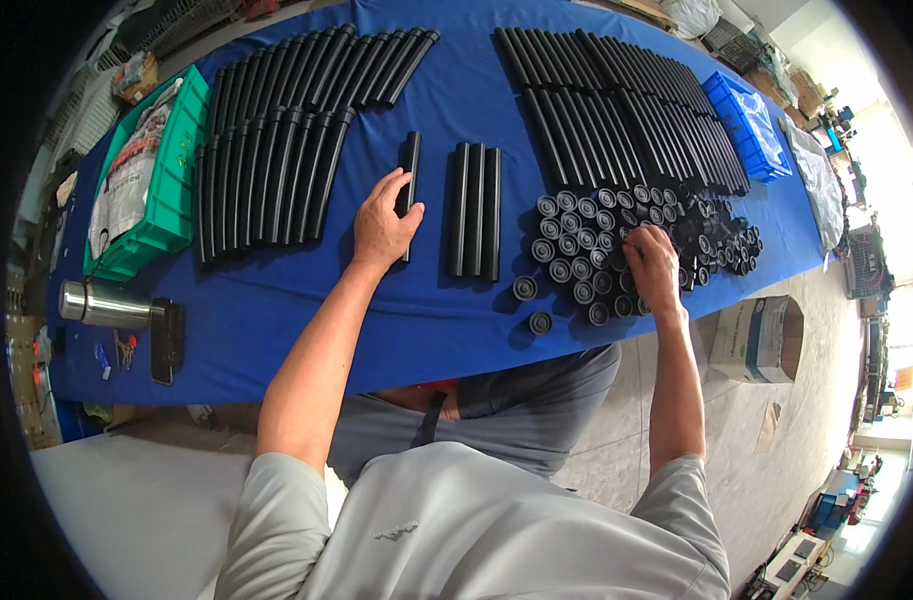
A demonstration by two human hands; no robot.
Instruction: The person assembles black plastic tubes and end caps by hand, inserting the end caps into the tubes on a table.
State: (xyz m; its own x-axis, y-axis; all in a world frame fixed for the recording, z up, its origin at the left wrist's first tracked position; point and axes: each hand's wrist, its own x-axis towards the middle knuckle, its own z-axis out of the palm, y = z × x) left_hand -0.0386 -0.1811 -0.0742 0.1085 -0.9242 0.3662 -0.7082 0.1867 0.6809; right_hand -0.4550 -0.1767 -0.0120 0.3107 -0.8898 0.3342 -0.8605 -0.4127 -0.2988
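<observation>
My left hand (384, 225) is closed on a black tube (413, 160), its thumb and fingers around the middle while the tube points away from me on the blue cloth. Just right of it lie three more black tubes (476, 210), side by side. At the right, my right hand (656, 268) reaches into a spread of round black caps (581, 268) with ringed faces. Its fingers are curled together among the caps, and what sits between the fingertips is hidden. Two caps (524, 288) lie apart at the near left of the spread.
Capped black tubes (276, 180) fill the table's left side, and plain tubes (616, 130) lie in rows at far right. A green crate (181, 170), a steel flask (106, 303) and a phone-like dark object (166, 340) stand left. A blue basket (751, 130) is right; a carton (761, 340) is on the floor.
</observation>
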